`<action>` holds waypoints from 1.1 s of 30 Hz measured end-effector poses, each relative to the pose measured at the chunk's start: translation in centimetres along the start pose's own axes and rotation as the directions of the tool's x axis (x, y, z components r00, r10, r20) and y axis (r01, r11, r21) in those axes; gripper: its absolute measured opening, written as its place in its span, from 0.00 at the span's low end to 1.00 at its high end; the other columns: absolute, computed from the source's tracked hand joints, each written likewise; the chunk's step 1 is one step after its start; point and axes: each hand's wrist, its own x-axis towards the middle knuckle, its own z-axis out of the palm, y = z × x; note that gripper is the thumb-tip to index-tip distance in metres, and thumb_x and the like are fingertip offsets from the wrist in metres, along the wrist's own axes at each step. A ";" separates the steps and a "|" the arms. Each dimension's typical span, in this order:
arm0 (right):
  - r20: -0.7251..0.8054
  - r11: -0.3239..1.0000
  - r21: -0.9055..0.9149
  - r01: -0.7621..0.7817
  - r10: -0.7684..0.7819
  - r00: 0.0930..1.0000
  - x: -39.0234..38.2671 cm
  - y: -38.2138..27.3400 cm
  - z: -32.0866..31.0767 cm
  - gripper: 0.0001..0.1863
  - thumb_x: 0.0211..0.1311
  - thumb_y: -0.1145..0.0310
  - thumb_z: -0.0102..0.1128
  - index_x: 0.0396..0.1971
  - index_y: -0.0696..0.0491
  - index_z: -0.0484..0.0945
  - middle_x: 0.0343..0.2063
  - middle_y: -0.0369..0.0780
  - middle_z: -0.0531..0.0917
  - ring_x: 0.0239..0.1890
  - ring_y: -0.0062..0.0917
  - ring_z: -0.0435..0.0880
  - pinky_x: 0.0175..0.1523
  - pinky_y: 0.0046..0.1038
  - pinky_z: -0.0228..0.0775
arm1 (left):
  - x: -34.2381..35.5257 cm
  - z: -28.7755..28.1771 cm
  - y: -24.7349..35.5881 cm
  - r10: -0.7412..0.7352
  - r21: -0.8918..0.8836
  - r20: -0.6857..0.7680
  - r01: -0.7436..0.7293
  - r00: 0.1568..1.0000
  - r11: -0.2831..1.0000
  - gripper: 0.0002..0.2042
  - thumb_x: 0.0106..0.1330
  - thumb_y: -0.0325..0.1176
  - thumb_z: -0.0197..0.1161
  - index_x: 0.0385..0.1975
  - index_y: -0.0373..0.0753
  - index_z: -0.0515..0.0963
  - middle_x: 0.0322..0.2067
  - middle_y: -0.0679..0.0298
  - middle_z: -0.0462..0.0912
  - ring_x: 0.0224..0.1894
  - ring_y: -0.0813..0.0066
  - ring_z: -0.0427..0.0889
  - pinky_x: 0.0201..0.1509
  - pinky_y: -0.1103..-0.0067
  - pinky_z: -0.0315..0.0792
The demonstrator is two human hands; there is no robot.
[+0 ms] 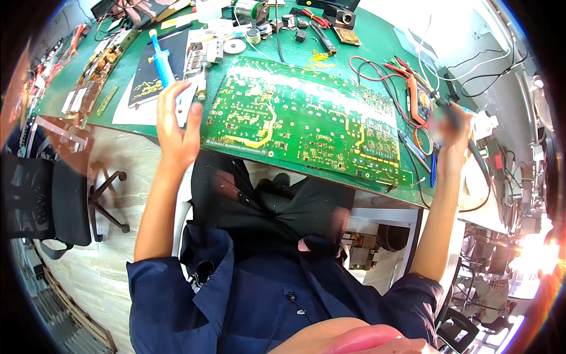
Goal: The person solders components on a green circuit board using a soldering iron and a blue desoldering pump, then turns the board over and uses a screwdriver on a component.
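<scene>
Green table (375, 54) bears a circuit board (306, 125); your empty left hand (178, 133) is half-spread, your right hand (453, 140) blurred, its hold unclear

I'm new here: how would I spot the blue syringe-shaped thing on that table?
Find the large green circuit board, then look left to the person's left hand. Just beyond it, the syringe-shaped tube slants over a flat black panel. Its bright blue barrel with a pale yellow end sets it apart from the black panel and the white paper around it.
</scene>
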 end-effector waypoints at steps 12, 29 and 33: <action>0.377 0.958 -0.035 -0.286 0.278 0.884 15.3 6.6 11.0 0.21 0.64 0.58 0.49 0.49 0.58 0.69 0.40 0.43 0.81 0.42 0.26 0.80 0.45 0.24 0.68 | -1.1 1.1 -1.9 -0.025 -0.110 -0.167 0.006 0.986 0.994 0.28 0.65 0.55 0.43 0.43 0.31 0.72 0.44 0.53 0.75 0.48 0.61 0.71 0.52 0.72 0.62; 0.421 0.919 -0.248 -0.306 0.387 0.821 20.8 13.7 20.4 0.27 0.66 0.49 0.42 0.52 0.55 0.69 0.43 0.41 0.80 0.43 0.24 0.77 0.44 0.27 0.68 | -0.5 0.4 -2.4 0.048 -0.040 -0.003 -0.048 0.999 0.998 0.25 0.54 0.55 0.56 0.33 0.35 0.75 0.32 0.58 0.79 0.36 0.60 0.76 0.50 0.67 0.62; 0.434 0.927 -0.235 -0.293 0.370 0.822 19.5 14.3 21.0 0.28 0.65 0.48 0.45 0.56 0.54 0.65 0.41 0.39 0.80 0.34 0.18 0.76 0.38 0.21 0.66 | -0.2 0.4 -2.2 0.054 -0.062 0.025 -0.052 0.998 0.997 0.19 0.48 0.48 0.63 0.30 0.37 0.76 0.30 0.61 0.79 0.34 0.63 0.76 0.48 0.68 0.62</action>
